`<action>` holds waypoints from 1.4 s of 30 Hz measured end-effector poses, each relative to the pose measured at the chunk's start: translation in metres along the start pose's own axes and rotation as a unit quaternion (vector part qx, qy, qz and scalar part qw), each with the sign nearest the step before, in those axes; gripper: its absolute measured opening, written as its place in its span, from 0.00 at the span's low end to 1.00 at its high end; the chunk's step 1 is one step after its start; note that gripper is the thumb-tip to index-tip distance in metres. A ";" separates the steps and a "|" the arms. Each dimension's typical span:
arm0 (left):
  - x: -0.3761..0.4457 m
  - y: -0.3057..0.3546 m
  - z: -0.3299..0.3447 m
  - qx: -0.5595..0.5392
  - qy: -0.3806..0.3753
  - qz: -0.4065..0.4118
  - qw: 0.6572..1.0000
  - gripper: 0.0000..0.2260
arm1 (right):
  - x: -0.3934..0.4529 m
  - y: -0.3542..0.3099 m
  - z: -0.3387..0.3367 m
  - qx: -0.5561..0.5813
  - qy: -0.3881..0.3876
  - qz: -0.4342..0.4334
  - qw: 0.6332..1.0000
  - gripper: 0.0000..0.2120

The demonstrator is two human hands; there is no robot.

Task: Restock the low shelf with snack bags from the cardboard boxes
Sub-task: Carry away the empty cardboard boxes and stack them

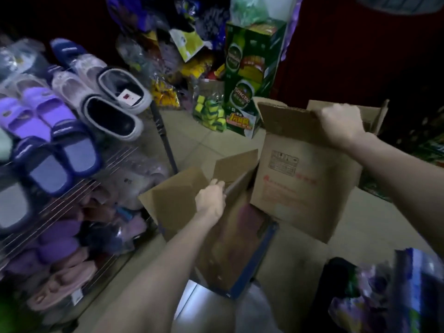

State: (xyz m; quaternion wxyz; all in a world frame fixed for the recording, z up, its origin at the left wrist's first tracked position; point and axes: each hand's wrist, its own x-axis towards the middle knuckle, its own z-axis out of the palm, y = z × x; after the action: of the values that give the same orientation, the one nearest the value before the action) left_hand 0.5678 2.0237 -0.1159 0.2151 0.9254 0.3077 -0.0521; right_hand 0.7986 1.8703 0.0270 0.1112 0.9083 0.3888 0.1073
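Two open cardboard boxes stand on the tiled floor in front of me. My left hand (pixel 211 198) grips the top flap edge of the nearer box (pixel 175 203), whose inside shows dark reddish contents, blurred. My right hand (pixel 341 124) grips the raised flap of the farther box (pixel 302 188), which carries red and black print on its side. That box is tilted and sits against the nearer one. Snack bags (pixel 374 296) in purple and blue lie at the lower right.
A wire rack (pixel 72 193) full of slippers fills the left side. Green beer cartons (pixel 249 75) and piled yellow and green packets (pixel 211 114) stand at the back. Light floor tiles show between the boxes and the back goods.
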 end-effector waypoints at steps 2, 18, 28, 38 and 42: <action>0.042 0.026 -0.004 -0.014 -0.005 -0.019 1.000 0.09 | 0.036 0.030 0.007 0.009 0.015 0.004 1.000 0.14; 0.275 0.119 -0.046 -0.027 0.021 -0.067 0.997 0.08 | 0.300 0.097 -0.070 -0.048 0.198 -0.388 0.899 0.21; 0.295 0.052 -0.024 -0.080 0.007 -0.321 0.944 0.07 | 0.426 0.051 0.043 0.036 0.164 -0.459 0.872 0.12; 0.304 0.075 0.057 -0.185 -0.010 -0.554 0.812 0.10 | 0.512 0.022 0.238 0.053 -0.022 -0.485 0.873 0.18; 0.285 0.077 0.066 -0.186 -0.003 -0.613 0.768 0.11 | 0.523 0.002 0.280 0.047 -0.021 -0.503 0.863 0.18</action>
State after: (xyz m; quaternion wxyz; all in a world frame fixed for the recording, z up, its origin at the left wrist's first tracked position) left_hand 0.8458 2.0958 -0.2129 0.3062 0.4817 0.8127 -0.1172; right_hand 1.2315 2.2173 -0.1821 0.1151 0.5958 0.7948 -0.0003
